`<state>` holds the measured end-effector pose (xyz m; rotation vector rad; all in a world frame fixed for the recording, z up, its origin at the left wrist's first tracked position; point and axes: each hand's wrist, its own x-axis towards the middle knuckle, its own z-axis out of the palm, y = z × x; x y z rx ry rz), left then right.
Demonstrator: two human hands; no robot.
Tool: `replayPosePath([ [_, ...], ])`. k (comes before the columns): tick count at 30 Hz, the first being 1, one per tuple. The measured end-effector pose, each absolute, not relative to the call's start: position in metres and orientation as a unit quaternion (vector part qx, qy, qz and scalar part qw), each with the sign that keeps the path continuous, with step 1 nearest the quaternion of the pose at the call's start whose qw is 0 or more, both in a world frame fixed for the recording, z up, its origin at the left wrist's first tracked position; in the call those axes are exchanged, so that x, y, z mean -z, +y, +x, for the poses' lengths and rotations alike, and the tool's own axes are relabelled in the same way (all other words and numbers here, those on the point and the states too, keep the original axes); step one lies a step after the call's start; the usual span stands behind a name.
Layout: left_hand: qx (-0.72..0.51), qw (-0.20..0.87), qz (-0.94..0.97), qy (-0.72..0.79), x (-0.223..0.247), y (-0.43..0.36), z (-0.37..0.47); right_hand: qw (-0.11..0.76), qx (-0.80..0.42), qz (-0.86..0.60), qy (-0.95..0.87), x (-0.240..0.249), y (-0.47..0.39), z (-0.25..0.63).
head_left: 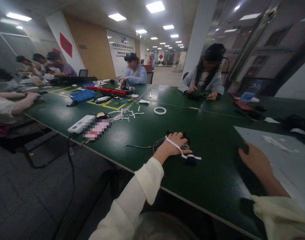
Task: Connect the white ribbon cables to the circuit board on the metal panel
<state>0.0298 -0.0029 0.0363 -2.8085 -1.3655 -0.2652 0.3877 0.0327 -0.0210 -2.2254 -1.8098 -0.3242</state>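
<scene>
My left hand point(171, 146) lies over a bundle of black cable point(156, 144) on the green table, its fingers curled down around the far side. One end of the cable, with a small metallic tip, stretches left on the tabletop. A white strip point(176, 144) crosses the back of this hand and runs down to a black piece point(190, 160) beside the thumb. At the right, my right hand point(258, 163) hovers near the edge of a light grey board point(289, 166), apart from the cable. Blur and shadow hide its fingers, and I see nothing held in it.
A roll of white tape point(159, 110) sits beyond my left hand. Leftward are a white power strip point(79, 124), a pink phone point(97, 129), scattered white strips point(127, 115) and a blue bin point(81, 96). Co-workers sit around the table point(212, 146); a bottle point(254, 87) stands right.
</scene>
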Motion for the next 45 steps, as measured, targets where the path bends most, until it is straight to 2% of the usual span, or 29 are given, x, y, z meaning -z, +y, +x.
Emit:
replayPosePath([
  [11,0.115,0.056,-0.884,-0.449,-0.031,0.000,0.032,0.239,0.039,-0.736,-0.631,0.010,0.027,0.370],
  [17,0.117,0.073,-0.878,-0.458,-0.030,-0.002,0.036,0.249,0.012,-0.718,-0.650,0.002,0.019,0.346],
  [28,0.134,0.075,-0.877,-0.456,-0.033,0.002,0.036,0.336,-0.109,-0.563,-0.747,-0.007,0.007,0.305],
  [33,0.158,0.081,-0.873,-0.454,-0.032,0.006,0.031,0.341,-0.164,-0.525,-0.762,-0.012,0.000,0.290],
  [45,0.190,0.035,-0.879,-0.437,-0.037,0.011,0.022,0.326,-0.171,-0.515,-0.774,-0.016,-0.004,0.280],
])
